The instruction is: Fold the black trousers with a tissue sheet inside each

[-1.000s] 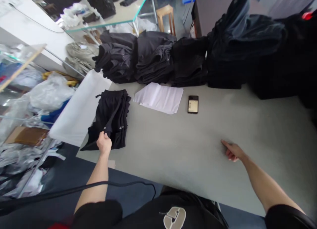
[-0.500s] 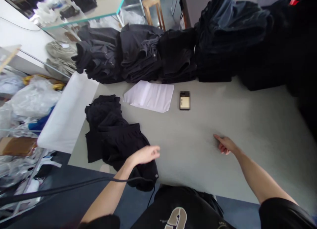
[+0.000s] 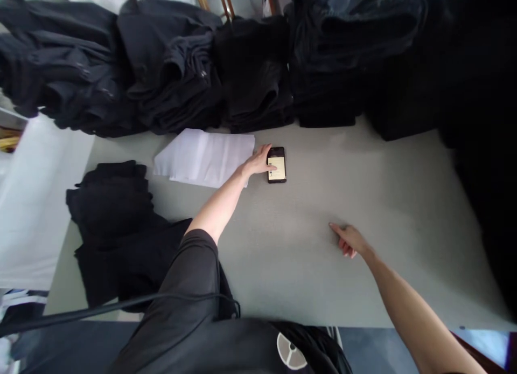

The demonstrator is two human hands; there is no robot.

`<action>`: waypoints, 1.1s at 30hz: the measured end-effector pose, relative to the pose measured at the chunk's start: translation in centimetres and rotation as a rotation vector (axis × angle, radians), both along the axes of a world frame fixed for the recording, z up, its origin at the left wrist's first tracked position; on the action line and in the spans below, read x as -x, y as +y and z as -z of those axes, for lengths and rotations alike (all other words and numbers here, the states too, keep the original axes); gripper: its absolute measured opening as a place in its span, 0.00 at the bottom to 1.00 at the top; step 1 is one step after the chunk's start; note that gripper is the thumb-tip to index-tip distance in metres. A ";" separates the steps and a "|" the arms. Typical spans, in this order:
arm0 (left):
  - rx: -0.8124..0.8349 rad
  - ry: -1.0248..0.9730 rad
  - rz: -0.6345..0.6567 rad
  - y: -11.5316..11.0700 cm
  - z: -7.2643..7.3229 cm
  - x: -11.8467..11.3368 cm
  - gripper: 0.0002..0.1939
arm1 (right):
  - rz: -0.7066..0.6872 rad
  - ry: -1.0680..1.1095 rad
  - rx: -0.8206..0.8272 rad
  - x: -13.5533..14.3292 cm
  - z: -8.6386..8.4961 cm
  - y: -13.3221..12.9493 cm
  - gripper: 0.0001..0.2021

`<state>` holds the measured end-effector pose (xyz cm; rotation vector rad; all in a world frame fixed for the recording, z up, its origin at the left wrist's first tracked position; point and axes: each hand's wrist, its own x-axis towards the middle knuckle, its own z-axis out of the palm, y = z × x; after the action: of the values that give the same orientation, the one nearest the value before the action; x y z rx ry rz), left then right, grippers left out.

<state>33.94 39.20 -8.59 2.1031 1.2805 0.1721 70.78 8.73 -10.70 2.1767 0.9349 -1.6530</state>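
Note:
My left hand [image 3: 259, 161] reaches over the far side of the table with its fingers spread at the left edge of a smartphone [image 3: 277, 173]. The thumb lies across the lit, pale-yellow screen, while the phone lies flat on the table. My right hand [image 3: 348, 241] is low over the table to the right, one finger stretched out and the others loosely curled, with nothing in it. White sheets [image 3: 197, 157] lie left of the phone, partly beneath my left wrist. Dark garments [image 3: 111, 207] are heaped on the left, partly hidden by my left arm.
Folded dark garments [image 3: 177, 67] form a row of stacks along the table's [image 3: 299, 266] far edge. A large dark mass [image 3: 480, 110] borders the right side. White material [image 3: 36, 180] hangs at the left, and a black cable [image 3: 121, 304] crosses the lower left.
My left hand has moved from beside the dark garments up to the smartphone. The right hand keeps its pose. The view has shifted closer over the table.

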 end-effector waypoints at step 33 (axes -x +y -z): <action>0.112 -0.069 0.067 2.2 2.1 1.4 0.38 | 0.001 -0.005 0.035 -0.6 0.3 0.0 0.44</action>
<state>32.54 41.45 -10.71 2.0236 1.1515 0.1398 71.35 8.78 -10.95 2.1581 0.8965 -1.6517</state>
